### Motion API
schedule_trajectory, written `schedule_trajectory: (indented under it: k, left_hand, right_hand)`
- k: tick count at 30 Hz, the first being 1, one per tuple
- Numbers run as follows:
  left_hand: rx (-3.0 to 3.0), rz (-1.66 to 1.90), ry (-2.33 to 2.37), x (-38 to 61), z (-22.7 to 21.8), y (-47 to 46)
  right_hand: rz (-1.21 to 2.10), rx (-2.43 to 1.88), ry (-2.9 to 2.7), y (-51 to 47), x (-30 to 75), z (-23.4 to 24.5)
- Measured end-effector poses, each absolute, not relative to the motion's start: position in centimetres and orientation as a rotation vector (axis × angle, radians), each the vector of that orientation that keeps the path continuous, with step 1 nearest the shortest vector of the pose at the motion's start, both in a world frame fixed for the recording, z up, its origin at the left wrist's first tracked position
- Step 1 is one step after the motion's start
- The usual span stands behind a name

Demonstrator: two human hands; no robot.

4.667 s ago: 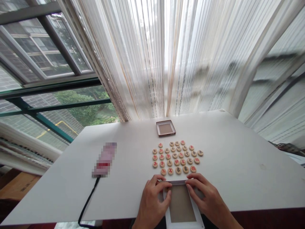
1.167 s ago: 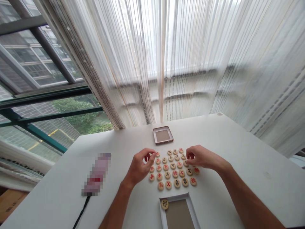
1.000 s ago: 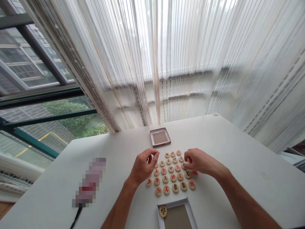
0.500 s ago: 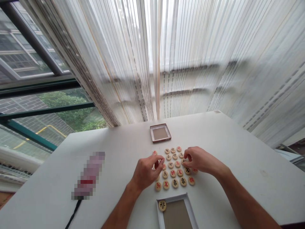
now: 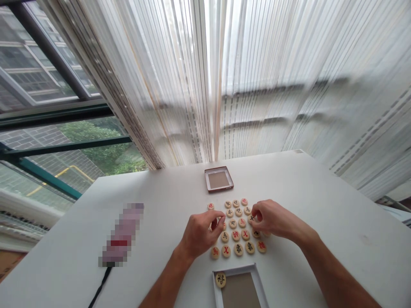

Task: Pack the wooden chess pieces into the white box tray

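Several round wooden game discs point(image 5: 236, 235) with red or black characters lie in rows on the white table point(image 5: 327, 222). My left hand point(image 5: 201, 233) hovers over the left side of the rows, fingers curled in a pinch on discs I cannot clearly see. My right hand point(image 5: 269, 219) is over the right side, its fingertips pinched on a disc with a black mark. A white-rimmed shallow box point(image 5: 239, 291) sits at the near edge with one black-marked disc point(image 5: 220, 279) in its top left corner.
A small brown-rimmed square lid point(image 5: 218, 179) lies beyond the discs. A blurred pink object point(image 5: 122, 235) with a black cable point(image 5: 99, 286) lies at the left. Sheer striped curtains point(image 5: 240, 77) hang behind the table, and a window point(image 5: 48, 94) is at the left.
Both hands left the white box and reached into the disc rows. One disc now lies in the box. Lately the left hand slid nearer, and several left-side discs are gone from the rows.
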State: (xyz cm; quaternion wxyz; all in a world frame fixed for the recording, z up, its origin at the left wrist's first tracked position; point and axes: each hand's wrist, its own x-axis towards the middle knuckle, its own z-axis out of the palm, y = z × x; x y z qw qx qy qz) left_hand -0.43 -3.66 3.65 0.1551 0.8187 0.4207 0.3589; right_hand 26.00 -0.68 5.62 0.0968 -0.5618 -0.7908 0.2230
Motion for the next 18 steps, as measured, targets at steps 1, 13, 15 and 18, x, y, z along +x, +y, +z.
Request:
schedule_trajectory:
  k: [1,13,15,18]
  left_hand:
    - [2.308,1.031,1.202,-0.3,3.7,-3.7]
    - [1.420,0.984,1.023,2.6,3.8,-5.3]
    - [1.377,0.983,0.993,2.7,3.6,-5.4]
    - [1.360,1.024,0.975,2.6,3.5,-5.3]
  right_hand:
    - [0.650,-1.628,-2.345,-0.7,26.0,5.9]
    - [0.495,-0.927,-2.238,-3.2,23.0,7.6]
    - [0.413,-0.877,-2.237,-3.2,22.6,7.1]
    - [0.301,-0.870,-2.264,-3.3,22.1,6.6]
